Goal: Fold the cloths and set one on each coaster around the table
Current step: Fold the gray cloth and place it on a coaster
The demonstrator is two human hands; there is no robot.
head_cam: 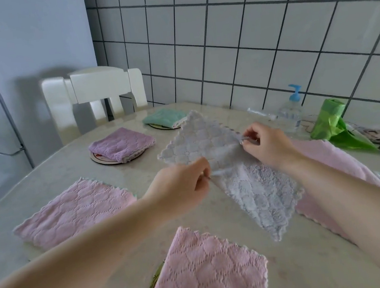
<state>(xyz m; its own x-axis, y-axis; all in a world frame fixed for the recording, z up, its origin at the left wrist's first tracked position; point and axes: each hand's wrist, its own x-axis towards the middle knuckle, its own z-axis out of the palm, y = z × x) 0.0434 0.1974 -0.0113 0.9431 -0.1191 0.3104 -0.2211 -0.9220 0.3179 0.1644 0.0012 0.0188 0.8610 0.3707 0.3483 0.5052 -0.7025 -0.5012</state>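
— Grey cloth first: where does it sit relative to the hands?

— Between them, held above the middle of the table. Its long axis runs diagonally, from the far end up near the green cloth down to the near-right end that droops toward the table's near side. The left hand pinches one edge at mid-length; the right hand pinches the opposite edge, a little farther away. So both hands are closed on the cloth, apart, with its waist stretched between them.

— Which hand is nearer the free ends?

— Neither clearly. I'd judge the fold turns on that waist line: the far half seems to be coming over the near half.

— And the coasters?

— The far ones already carry folded cloths: the purple cloth on its coaster, the green one on another. Pink cloths lie flat nearer by. I can't tell which coaster is still free.
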